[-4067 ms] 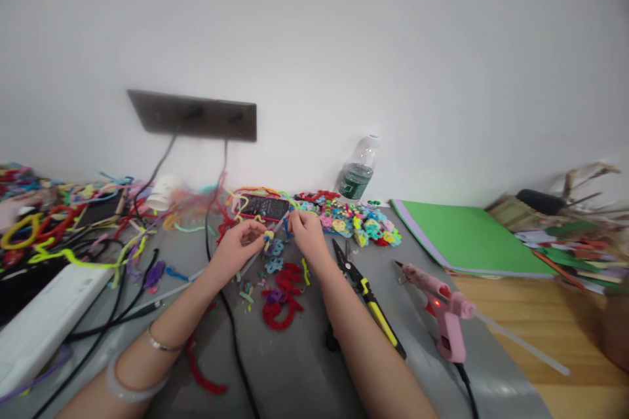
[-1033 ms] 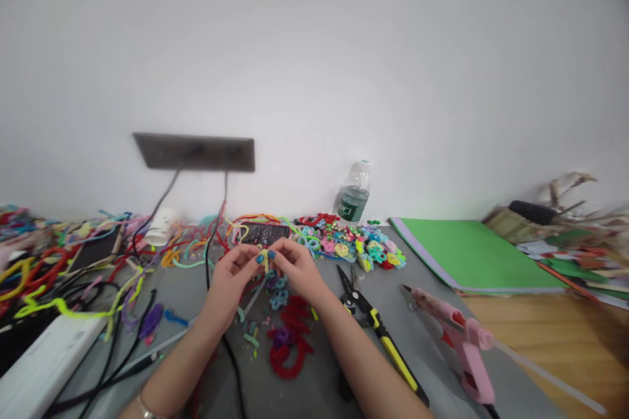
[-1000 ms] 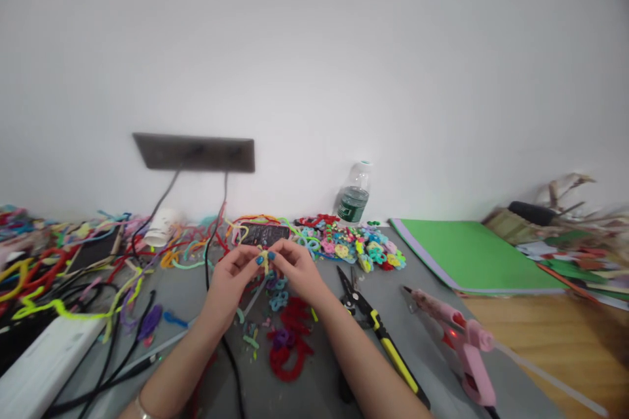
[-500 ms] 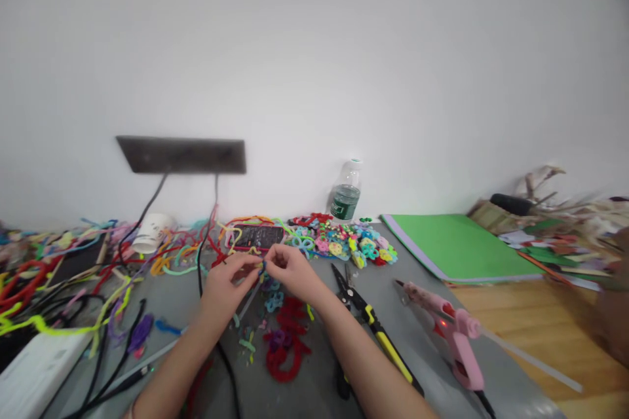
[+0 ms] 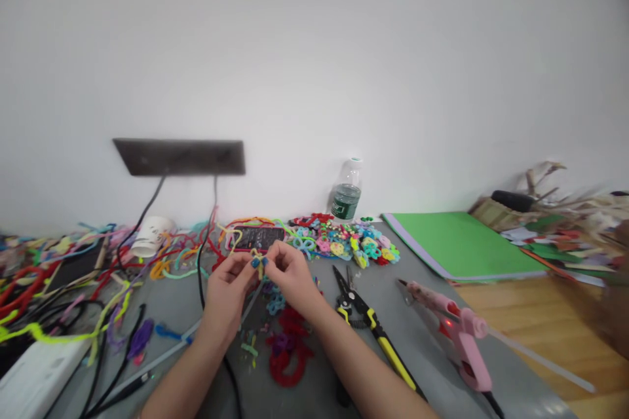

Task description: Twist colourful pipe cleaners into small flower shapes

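Cable [image 5: 198, 262] under left hand [image 5: 227, 293]; pliers [image 5: 374, 335], glue gun [image 5: 459, 335] rt.

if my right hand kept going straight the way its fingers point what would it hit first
The right hand points left and slightly away, straight at the small yellow pipe cleaner piece pinched at its tips. Just beyond are the fingertips of the left hand, which seem to meet it there, though depth is hard to judge.
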The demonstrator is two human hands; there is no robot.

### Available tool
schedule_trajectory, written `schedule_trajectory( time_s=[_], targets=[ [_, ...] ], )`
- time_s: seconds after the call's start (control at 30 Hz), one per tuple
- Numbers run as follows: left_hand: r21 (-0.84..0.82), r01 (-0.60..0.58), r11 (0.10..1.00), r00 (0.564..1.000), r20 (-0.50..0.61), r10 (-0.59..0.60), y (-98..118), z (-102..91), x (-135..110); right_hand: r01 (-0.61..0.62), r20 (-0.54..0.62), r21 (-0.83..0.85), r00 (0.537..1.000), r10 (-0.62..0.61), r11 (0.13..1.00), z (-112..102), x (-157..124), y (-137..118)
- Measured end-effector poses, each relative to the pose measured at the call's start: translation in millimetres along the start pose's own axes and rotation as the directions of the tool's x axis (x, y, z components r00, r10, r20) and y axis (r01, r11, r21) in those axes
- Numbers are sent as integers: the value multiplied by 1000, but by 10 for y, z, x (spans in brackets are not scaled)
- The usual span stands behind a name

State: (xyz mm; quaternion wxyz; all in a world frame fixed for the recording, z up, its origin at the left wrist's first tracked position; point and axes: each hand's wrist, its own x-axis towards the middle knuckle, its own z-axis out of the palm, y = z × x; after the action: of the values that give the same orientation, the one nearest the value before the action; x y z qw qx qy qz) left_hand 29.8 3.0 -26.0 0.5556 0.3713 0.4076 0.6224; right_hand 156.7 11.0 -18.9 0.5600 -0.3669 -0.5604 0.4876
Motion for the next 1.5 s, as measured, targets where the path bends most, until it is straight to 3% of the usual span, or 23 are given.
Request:
schedule_trajectory(
  time_s=[0.23,0.43,0.7,0.9,1.23,1.5],
  targets=[
    [-144,33,989,998,-50,-40,-20,64,-34,89,-49,-71,994,-93,993,25,-25,40],
    [-182,34,983,993,-104,-54,7,-5,60,7,32,36,999,-8,999,11,39,123],
    [-139,92,986,995,-25,-96,-21,-17,72,-59,2,-9,998,59,998,-47,70,186],
    [19,116,993,993,16,-117,0,-73,102,-64,-38,-10,997,64,998,-114,117,211],
    [-37,219,975,972,99,-214,50,-84,94,-103,-28,181,993,110,978,-93,117,203],
    [167,100,981,986,119,-121,59,-145,130,-66,-27,61,997,68,996,-117,117,195]
  ],
)
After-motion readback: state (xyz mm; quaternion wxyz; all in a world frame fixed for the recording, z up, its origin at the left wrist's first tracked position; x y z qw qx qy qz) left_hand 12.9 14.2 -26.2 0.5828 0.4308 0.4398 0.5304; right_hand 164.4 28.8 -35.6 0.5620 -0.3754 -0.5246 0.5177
